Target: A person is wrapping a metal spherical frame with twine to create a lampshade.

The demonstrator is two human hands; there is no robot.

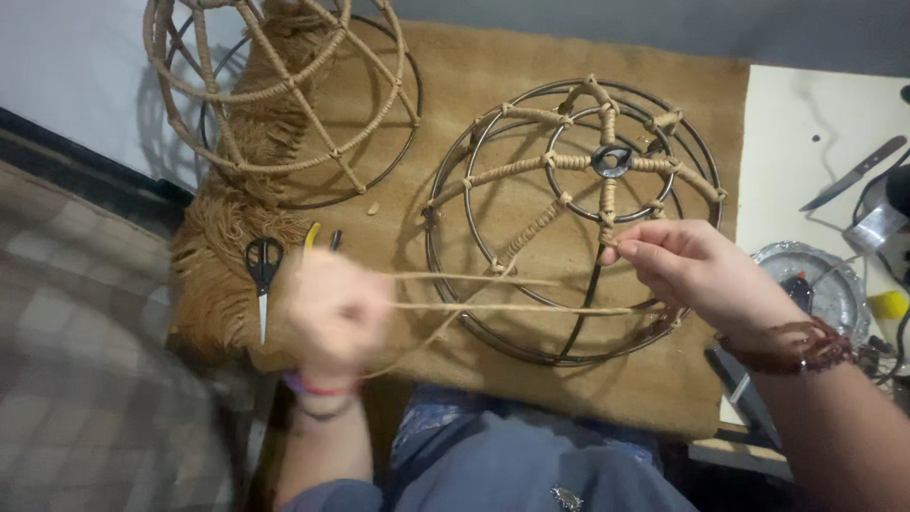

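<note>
On the burlap mat, head view, sits a dome-shaped wire frame, partly wrapped w/ jute cord; it's the landmark for all below. Right hand is at the frame's near-right edge, touching it, thumb & fingers pressed together, pinching two strands of jute cord. Strands run from that pinch leftward across the frame's near side, out past its left rim to the left hand. Left hand is just left of the frame, blurred; it seems closed round the cord's far end, but can't tell the grip for sure. A beaded bracelet is on the right wrist; bands also on the left wrist.

Further left of the frame: scissors w/ black handles lying on a heap of jute fibre. Up-left of the frame: a second frame, more fully wrapped in cord, standing partly on the mat. Right of the frame, off the mat, on the pale counter: a knife and a round foil dish. Below the frame, the person's lap in blue cloth.
</note>
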